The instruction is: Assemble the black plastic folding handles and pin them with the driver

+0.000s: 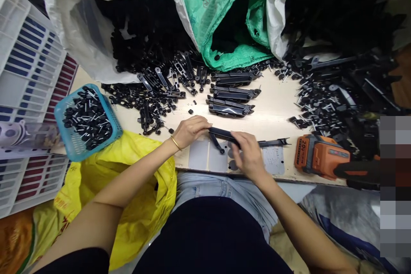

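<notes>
My left hand (190, 130) is closed on the left end of a long black plastic bar (271, 142) that lies along the near edge of the wooden table (276, 107). My right hand (248, 156) presses down on the middle of the same bar, fingers curled over it. A short black arm piece (215, 142) hangs off the bar between my hands. Three finished black bars (233, 93) lie stacked just beyond my hands.
A blue basket (69, 138) of small black pins stands at the left. Loose black parts (150, 94) spill from a white sack (80, 30). A green sack (231, 13) sits behind. An orange cordless tool (321, 156) lies at the right. A yellow bag (135, 188) is by my lap.
</notes>
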